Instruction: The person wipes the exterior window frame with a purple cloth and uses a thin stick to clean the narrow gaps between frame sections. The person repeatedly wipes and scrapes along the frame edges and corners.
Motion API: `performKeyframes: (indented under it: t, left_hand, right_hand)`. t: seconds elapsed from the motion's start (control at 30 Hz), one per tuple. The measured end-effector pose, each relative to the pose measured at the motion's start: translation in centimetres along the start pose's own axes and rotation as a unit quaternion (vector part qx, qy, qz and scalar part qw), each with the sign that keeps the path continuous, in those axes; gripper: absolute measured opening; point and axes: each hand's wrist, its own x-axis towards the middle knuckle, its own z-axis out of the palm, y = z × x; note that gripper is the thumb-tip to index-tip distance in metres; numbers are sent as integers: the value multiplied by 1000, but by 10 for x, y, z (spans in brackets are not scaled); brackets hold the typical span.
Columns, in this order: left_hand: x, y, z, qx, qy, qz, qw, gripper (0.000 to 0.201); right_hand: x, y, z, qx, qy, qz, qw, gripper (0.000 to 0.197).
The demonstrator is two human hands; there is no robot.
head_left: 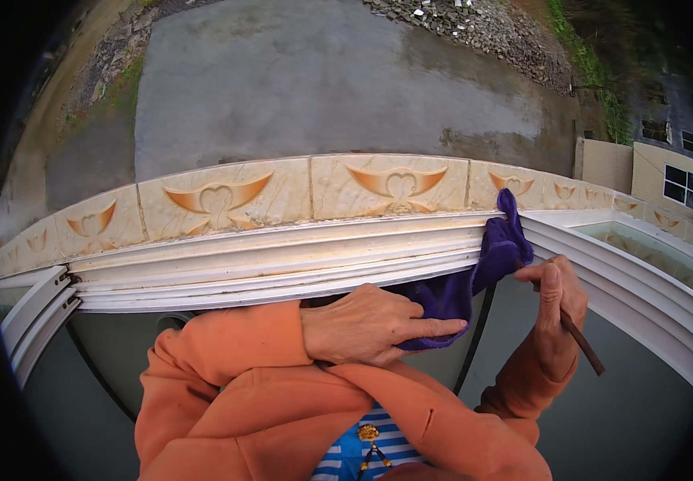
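Head view, clock centred on it. The purple cloth (495, 260) sits between three and four o'clock, bunched over the right end of the white window track (282, 250), its tip rising onto the patterned tile ledge (226, 196). From where I stand, the right hand (557, 309), further out in the same direction, is closed round a brown stick (585, 349); the stick's upper end meets the cloth, its lower end points out toward four. Left hand (366, 323), near half past five: index finger straight, lying on the cloth's lower fold (whether finger and thumb pinch it, I cannot tell). Both arms wear orange sleeves (226, 341). The track shows brownish staining along its upper side. Beyond the ledge, grey pavement (306, 88) at twelve; a rubble heap (507, 44) between one and two.
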Motion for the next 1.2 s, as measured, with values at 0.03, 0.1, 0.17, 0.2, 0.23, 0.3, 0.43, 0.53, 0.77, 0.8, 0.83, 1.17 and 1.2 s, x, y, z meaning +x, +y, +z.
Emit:
performKeyframes:
  t: [0.03, 0.1, 0.17, 0.2, 0.23, 0.3, 0.43, 0.53, 0.77, 0.8, 0.83, 1.17, 1.2]
  left_hand:
    - [-1, -2, 1, -17, 9, 10, 1000, 69]
    - [-3, -5, 4, -34, 2, 9, 999, 68]
    - [-5, -8, 7, -44, 40, 26, 998, 65]
    - [-6, -9, 9, -49, 56, 31, 997, 64]
    - [-6, -10, 11, -53, 67, 37, 996, 65]
    - [-5, -12, 16, -58, 79, 41, 994, 66]
    - [-3, -14, 26, -114, 96, 53, 987, 64]
    - [-5, -17, 31, -141, 88, 58, 984, 63]
    - [-21, -18, 26, -195, 80, 57, 976, 61]
    - [-23, -17, 24, -204, 76, 59, 974, 61]
    - [-26, -16, 22, -207, 79, 66, 973, 61]
    - [-46, -15, 14, -198, 80, 73, 974, 61]
    - [-46, -15, 15, -199, 75, 70, 975, 60]
  right_hand:
    - [8, 1, 7, -75, 16, -80, 994, 52]
    - [25, 7, 22, 161, 1, -90, 983, 54]
    - [38, 12, 29, 371, -46, -35, 927, 57]
    - [42, 14, 33, 373, -9, 19, 928, 57]
    - [48, 15, 36, 385, 33, 43, 921, 57]
    - [62, 14, 37, 360, 25, 88, 929, 57]
    - [100, 14, 42, 291, -77, 205, 931, 54]
    - [120, 24, 56, 363, -92, 246, 894, 50]
    - [118, 25, 64, 401, -68, 262, 875, 54]
    - [119, 18, 64, 447, -93, 270, 848, 54]
    - [120, 10, 67, 489, -109, 276, 820, 54]
    - [113, 9, 84, 611, -46, 350, 709, 52]
    - [115, 19, 73, 567, -38, 321, 758, 51]
